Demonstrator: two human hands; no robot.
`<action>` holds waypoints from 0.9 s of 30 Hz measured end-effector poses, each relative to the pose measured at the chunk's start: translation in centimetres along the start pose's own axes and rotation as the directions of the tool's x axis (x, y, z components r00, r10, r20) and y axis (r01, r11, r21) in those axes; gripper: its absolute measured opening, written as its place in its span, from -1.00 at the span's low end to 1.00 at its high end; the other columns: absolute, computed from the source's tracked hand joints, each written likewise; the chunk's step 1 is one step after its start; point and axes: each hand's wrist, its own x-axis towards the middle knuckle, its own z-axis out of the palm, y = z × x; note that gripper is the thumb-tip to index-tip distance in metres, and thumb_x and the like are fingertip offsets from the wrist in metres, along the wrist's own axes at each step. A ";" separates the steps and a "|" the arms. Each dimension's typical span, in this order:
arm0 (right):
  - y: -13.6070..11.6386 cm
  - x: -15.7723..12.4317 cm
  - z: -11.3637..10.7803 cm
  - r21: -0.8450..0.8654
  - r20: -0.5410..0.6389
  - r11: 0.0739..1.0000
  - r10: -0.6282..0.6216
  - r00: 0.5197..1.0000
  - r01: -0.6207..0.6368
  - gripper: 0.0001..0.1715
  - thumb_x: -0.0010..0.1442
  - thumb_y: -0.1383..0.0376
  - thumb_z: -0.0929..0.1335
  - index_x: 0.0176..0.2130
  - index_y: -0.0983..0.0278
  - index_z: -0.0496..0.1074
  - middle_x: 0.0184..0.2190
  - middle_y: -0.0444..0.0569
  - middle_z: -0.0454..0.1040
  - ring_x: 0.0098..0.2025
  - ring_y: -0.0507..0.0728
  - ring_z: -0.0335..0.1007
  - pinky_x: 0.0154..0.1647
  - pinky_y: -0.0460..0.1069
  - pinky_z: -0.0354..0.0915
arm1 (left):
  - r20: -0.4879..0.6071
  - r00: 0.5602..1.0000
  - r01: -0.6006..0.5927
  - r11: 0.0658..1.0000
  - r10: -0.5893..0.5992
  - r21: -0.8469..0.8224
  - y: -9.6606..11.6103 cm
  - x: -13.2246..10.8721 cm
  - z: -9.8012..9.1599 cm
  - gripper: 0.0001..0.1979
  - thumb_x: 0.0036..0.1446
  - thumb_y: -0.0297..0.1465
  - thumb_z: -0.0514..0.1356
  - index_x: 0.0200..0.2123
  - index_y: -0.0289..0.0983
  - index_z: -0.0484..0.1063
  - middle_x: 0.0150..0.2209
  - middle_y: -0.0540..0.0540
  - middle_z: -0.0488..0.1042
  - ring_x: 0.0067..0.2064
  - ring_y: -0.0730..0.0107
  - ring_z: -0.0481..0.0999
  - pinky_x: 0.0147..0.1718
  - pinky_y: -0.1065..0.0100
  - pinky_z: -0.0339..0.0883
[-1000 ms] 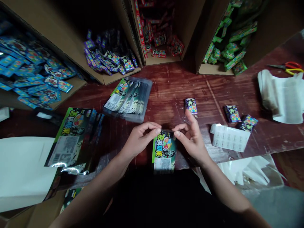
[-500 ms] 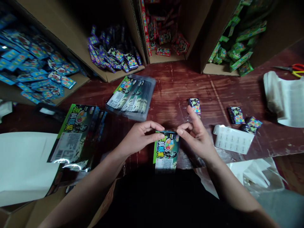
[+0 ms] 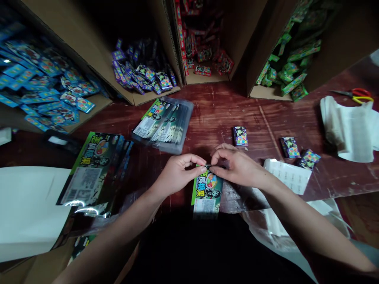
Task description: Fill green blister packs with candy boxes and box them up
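Note:
A printed candy pouch [image 3: 207, 193], green and black with colourful lettering, lies upright in front of my body. My left hand [image 3: 179, 173] pinches the left part of its top edge between thumb and fingers. My right hand [image 3: 235, 165] is closed at the same edge, thumb and forefinger pressed together close to the left fingertips. Just beyond the right hand stands a small purple candy box [image 3: 240, 137]. Two more purple boxes, one here [image 3: 290, 147], lie farther right beside a white sticker sheet [image 3: 288, 176].
Cartons at the back hold blue [image 3: 44, 86], purple [image 3: 142, 75], red [image 3: 204, 59] and green packs [image 3: 290, 75]. A clear plastic case [image 3: 185, 114] contains more pouches. Stacked pouches [image 3: 93, 169] lie left. Scissors [image 3: 355, 94] and a white roll [image 3: 349, 128] are at right.
My right hand has moved left along the pouch's top edge, and its raised forefinger has come down into a pinch. My left hand keeps its grip. The view has shifted slightly.

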 end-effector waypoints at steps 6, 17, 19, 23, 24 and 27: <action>0.6 -0.7 1.7 -0.108 -0.143 0.992 -0.077 0.987 0.062 -0.81 0.30 0.17 0.41 -0.09 0.14 0.42 -0.06 0.03 0.43 0.06 0.23 0.41 0.06 0.16 0.37 | -0.042 0.999 0.013 0.998 -0.016 -0.068 -0.4 -0.7 0.0 -0.86 0.09 -0.37 0.38 -0.27 -0.28 0.59 -0.16 -0.11 0.66 -0.13 0.30 0.64 -0.04 0.25 0.50; -3.1 10.2 3.5 0.277 -0.195 0.960 0.026 0.981 0.030 -0.67 0.26 0.01 0.43 -0.09 0.15 0.56 -0.16 -0.01 0.62 -0.18 0.19 0.55 -0.14 0.09 0.49 | -0.586 0.713 0.004 0.834 0.385 0.552 6.6 -12.1 -8.5 -0.52 0.28 -0.32 0.25 0.25 -0.09 0.32 0.37 -0.13 0.27 0.38 0.07 0.26 0.36 0.01 0.14; -6.2 15.4 6.0 0.363 -0.233 0.929 0.011 0.972 0.077 -0.65 0.28 0.00 0.40 -0.13 0.19 0.56 -0.20 -0.01 0.62 -0.24 0.17 0.54 -0.26 0.06 0.49 | -0.647 0.582 0.157 0.712 0.493 0.684 8.2 -15.1 -10.6 -0.48 0.32 -0.29 0.20 0.32 -0.09 0.22 0.41 -0.15 0.19 0.41 0.02 0.19 0.37 -0.03 0.08; -11.9 23.5 11.8 0.166 -0.126 0.978 -0.104 0.987 0.124 -0.78 0.37 0.20 0.33 -0.13 0.25 0.53 -0.16 -0.03 0.62 -0.15 0.13 0.53 -0.07 0.05 0.46 | -0.541 0.681 0.400 0.367 0.494 0.840 7.3 -16.7 -12.5 -0.41 0.25 -0.15 0.25 0.29 -0.11 0.28 0.41 -0.22 0.17 0.42 -0.16 0.13 0.35 -0.18 0.00; -12.7 24.6 12.7 0.128 -0.120 0.984 -0.111 0.987 0.126 -0.79 0.37 0.20 0.34 -0.16 0.23 0.54 -0.18 -0.04 0.62 -0.14 0.15 0.53 -0.02 0.08 0.44 | -0.514 0.731 0.424 0.291 0.449 0.858 6.3 -16.5 -12.7 -0.43 0.23 -0.12 0.26 0.26 -0.12 0.33 0.40 -0.23 0.21 0.41 -0.21 0.15 0.34 -0.23 -0.02; -12.7 25.5 13.4 0.014 -0.160 0.991 -0.127 0.979 0.130 -0.66 0.42 0.11 0.28 -0.06 0.20 0.57 0.00 0.03 0.57 0.09 0.24 0.44 0.20 0.18 0.31 | -0.507 0.803 0.470 0.189 0.313 0.862 3.3 -15.3 -13.4 -0.56 0.29 -0.16 0.18 0.19 -0.13 0.41 0.31 -0.24 0.35 0.33 -0.21 0.29 0.27 -0.28 0.07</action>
